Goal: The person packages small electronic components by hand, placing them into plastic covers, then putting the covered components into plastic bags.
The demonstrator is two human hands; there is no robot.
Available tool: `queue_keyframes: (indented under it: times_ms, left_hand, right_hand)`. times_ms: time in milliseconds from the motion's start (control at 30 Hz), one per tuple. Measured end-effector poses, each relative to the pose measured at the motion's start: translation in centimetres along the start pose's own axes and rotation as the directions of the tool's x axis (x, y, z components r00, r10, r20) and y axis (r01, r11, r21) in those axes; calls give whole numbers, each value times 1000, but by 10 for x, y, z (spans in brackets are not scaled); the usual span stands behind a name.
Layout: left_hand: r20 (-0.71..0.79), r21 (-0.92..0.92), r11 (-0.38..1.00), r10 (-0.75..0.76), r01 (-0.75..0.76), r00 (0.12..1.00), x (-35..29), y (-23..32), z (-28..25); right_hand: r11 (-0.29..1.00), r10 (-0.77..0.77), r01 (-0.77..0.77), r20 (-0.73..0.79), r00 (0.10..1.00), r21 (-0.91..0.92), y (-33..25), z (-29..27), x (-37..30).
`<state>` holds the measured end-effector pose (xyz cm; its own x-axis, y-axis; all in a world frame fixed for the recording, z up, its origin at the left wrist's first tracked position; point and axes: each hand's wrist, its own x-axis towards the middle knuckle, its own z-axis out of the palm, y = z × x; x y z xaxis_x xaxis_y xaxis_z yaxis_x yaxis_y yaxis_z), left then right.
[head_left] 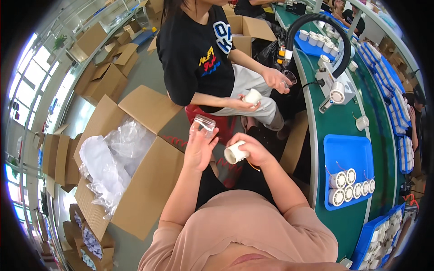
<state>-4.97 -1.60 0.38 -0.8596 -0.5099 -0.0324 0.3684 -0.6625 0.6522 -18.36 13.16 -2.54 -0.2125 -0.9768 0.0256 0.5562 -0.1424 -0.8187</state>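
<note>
I see both hands apart: my left hand holds a clear, thin plastic cup-like piece; my right hand grips a white plastic cylinder above the lap. A loose hold or bump from the co-worker's nearby hand could drop either.

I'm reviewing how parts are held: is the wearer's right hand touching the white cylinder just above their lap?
Touching. The head view shows the right hand curled against the white cylinder, with no gap between.
</note>
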Motion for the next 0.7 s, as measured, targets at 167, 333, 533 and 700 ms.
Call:
queue_keyframes:
  times_ms: [167, 333, 533, 700]
  left_hand:
    - [-43, 116, 993, 16, -11, 999, -12, -11, 11]
    - [7, 120, 993, -4, 3, 1000, -16, -24, 4]
    - [-22, 98, 981, -166, 167, 986, -15, -35, 13]
    - [86, -198, 905, -368, 378, 926, -31, -48, -5]
  right_hand:
    - [1000, 29, -29, -84, 996, -2, 11, 36, 9]
    - [946, -39, -15, -162, 986, -323, 9, 35, 9]
    - [965, -200, 151, -225, 954, -215, 21, 31, 11]
    - [925, -378, 349, -289, 879, -147, 19, 36, 10]
